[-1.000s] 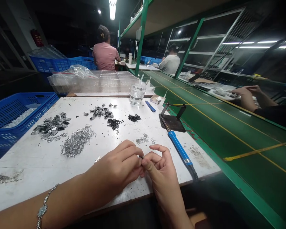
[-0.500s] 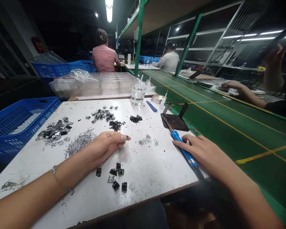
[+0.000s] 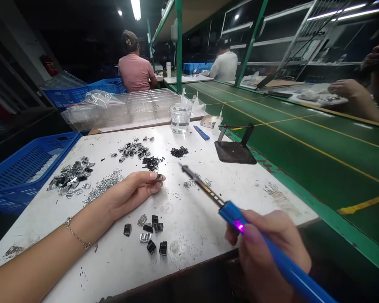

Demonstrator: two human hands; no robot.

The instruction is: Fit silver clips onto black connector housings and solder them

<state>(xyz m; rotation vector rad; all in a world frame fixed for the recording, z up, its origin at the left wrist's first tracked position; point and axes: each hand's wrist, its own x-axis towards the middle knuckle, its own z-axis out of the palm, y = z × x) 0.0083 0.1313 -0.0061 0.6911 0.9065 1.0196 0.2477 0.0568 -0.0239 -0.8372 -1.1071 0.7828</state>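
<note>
My left hand [image 3: 134, 192] pinches a small black part with a shiny top [image 3: 159, 177] between thumb and fingertips, just above the table. In my right hand [image 3: 273, 240] is a blue soldering iron [image 3: 232, 215], its fingers wrapped round the handle. A purple light glows on the handle, and the tip points up and left toward the held part, apart from it. Below my left hand lie several black-and-silver parts [image 3: 151, 247]. Beside my left wrist is a pile of thin bent metal clips [image 3: 105, 186], with more clips [image 3: 192, 183] behind the iron's tip.
Piles of shiny parts [image 3: 71, 176] and small black pieces [image 3: 179, 152] lie farther back. A glass cup of water [image 3: 180, 118], a blue strip [image 3: 201, 132] and a dark metal stand [image 3: 235, 152] stand or lie behind. A blue crate [image 3: 34, 147] is left. Co-workers sit beyond.
My right hand has taken the soldering iron off its stand and brought it over the table front, tip pointing left. My left hand still pinches the part, having shifted slightly left.
</note>
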